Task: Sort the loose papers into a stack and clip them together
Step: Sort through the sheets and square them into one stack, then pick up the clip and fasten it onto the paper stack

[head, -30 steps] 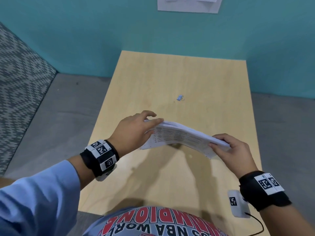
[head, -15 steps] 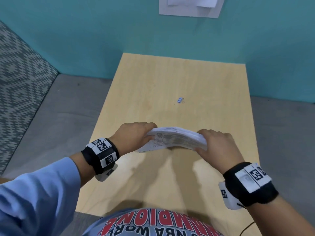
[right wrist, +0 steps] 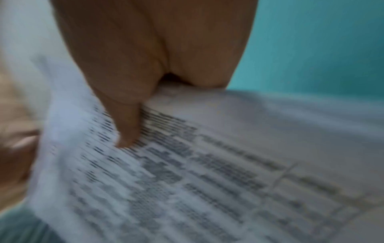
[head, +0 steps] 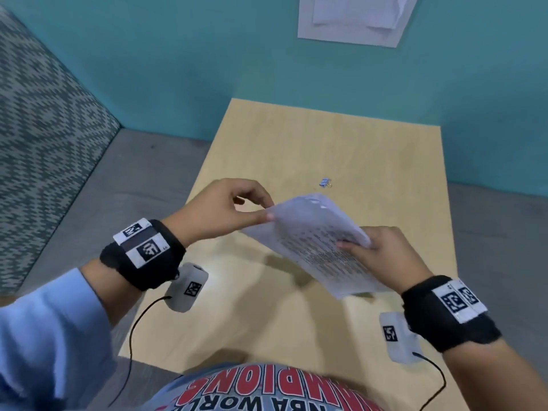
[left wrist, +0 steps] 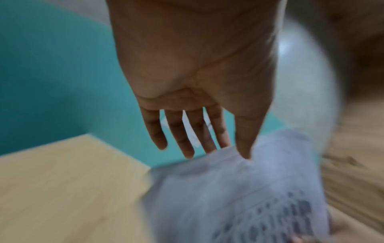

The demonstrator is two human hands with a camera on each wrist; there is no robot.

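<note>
A stack of printed white papers (head: 311, 244) is held tilted above the wooden table (head: 296, 137), printed face up. My left hand (head: 267, 213) pinches its far left corner between thumb and forefinger. My right hand (head: 353, 244) grips the right edge, thumb on the printed face. A small blue binder clip (head: 325, 182) lies on the table just beyond the stack, apart from both hands. In the blurred left wrist view the left hand's (left wrist: 234, 151) thumb lies on the papers (left wrist: 239, 197). The right wrist view shows the thumb pressing the printed sheet (right wrist: 207, 164).
A teal wall stands right behind the table, with a white sheet (head: 353, 19) fixed to it. A grey patterned panel (head: 35, 143) runs along the left above grey floor (head: 118, 173). The table's near edge is at my body.
The stack has turned from nearly flat and edge-on to tilted with its print showing. My left hand rose to the far corner; my right hand slid back to the right edge.
</note>
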